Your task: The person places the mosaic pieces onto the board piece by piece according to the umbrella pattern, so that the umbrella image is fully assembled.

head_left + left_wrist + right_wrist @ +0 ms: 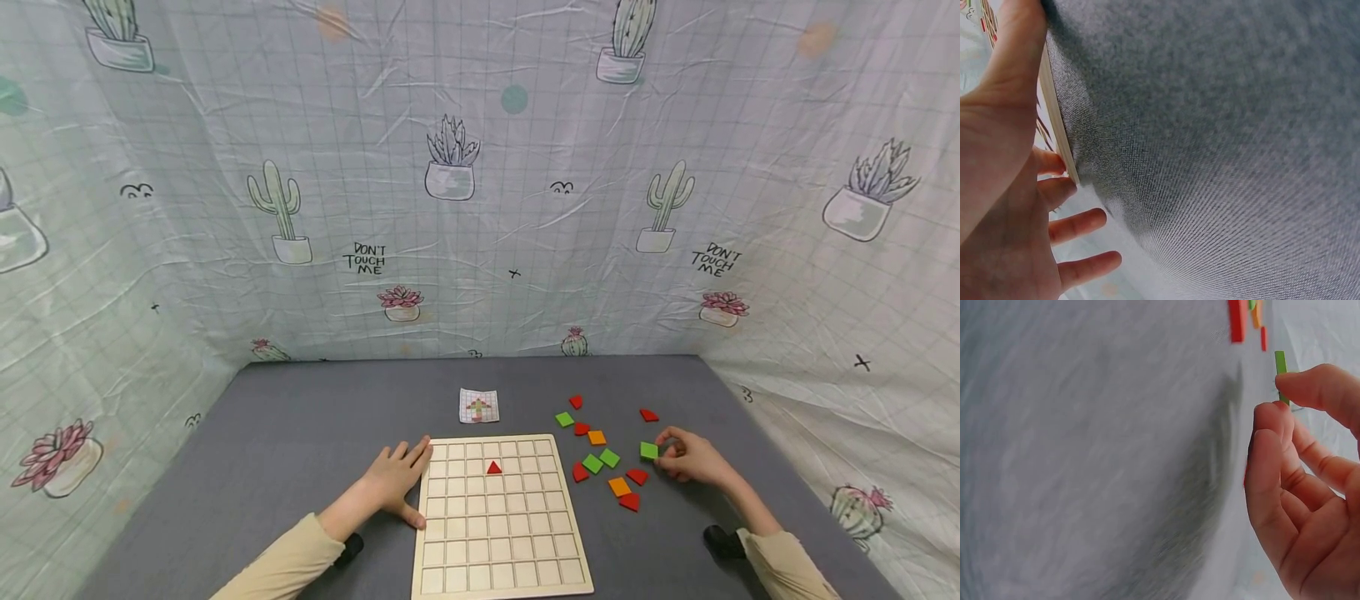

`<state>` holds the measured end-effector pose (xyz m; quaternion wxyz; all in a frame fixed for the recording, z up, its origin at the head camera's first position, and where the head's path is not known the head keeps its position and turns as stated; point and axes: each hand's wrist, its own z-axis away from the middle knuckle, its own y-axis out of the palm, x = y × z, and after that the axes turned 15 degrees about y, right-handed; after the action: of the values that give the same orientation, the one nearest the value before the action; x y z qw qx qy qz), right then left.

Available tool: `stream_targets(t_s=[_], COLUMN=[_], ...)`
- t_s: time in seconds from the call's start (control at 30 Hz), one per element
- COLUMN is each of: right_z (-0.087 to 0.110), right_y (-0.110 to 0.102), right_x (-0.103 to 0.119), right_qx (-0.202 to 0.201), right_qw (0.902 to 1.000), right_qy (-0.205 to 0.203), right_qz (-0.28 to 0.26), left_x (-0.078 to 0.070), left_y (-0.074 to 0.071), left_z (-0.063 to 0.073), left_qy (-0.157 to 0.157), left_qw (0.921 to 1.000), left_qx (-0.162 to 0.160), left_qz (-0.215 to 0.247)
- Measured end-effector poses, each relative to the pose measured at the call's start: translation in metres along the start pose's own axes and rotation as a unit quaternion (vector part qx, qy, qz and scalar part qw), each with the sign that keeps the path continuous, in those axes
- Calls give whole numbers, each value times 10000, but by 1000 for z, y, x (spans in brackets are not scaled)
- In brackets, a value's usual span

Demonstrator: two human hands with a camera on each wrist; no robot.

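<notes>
A pale wooden grid board (499,527) lies on the grey table, with one red triangle tile (493,468) in a cell of its second row. My left hand (396,481) rests at the board's left side, fingers spread; its thumb and fingertips touch the edge, as the left wrist view also shows. To the right of the board, my right hand (693,458) pinches a green square tile (648,451) between thumb and fingers. In the right wrist view that green tile (1280,362) appears edge-on, held above the table surface.
Loose tiles lie right of the board: green squares (610,458), orange squares (619,487) and several red pieces (630,502) with one curved side. Behind the board lies a small printed card (478,407) with a coloured grid pattern. A cactus-print cloth (480,217) surrounds the table.
</notes>
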<state>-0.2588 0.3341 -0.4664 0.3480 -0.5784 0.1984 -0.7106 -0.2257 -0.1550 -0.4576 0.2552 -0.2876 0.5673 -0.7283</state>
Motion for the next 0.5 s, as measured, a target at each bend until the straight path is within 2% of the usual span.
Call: stream_targets(t_s=[0.33,0.5], right_z=[4,6], right_y=[8,14], right_x=[26,37], right_qx=[270,309], right_qw=[9986,9954], right_qy=[-429,-897], right_qz=[147,142], left_x=[-1,-1], left_y=[-1,-3], left_z=[1,1], left_qy=[68,20], left_qw=[10000,9999], left_qx=[3,80], left_qz=[58,96])
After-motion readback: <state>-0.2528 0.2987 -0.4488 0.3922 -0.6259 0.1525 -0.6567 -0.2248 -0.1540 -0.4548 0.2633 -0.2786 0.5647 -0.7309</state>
